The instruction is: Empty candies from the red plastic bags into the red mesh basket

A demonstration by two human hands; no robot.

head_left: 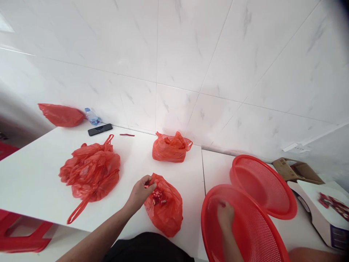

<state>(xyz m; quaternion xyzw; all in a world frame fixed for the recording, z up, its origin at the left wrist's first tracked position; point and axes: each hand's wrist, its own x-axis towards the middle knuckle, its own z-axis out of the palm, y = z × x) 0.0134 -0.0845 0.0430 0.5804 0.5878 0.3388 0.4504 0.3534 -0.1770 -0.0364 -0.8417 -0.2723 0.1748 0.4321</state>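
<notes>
My left hand (141,193) pinches the upper left edge of a red plastic bag (169,209). The bag lies on the white table in front of me, its mouth partly open, with several small red-wrapped pieces (158,196) showing inside. My right hand (225,214) reaches into a large red plastic basket (265,233) with a perforated wall. Its fingers are curled and slightly blurred; whatever they hold, if anything, cannot be made out. A second red basket (263,182) stands just behind the first.
A heap of red bags (94,169) lies left, a filled red bag (170,147) stands by the wall. Farther left are a phone (100,129), a water bottle (92,117) and another red bag (62,115). A scale (317,211) bearing wrapped pieces and a cardboard box (289,169) stand right.
</notes>
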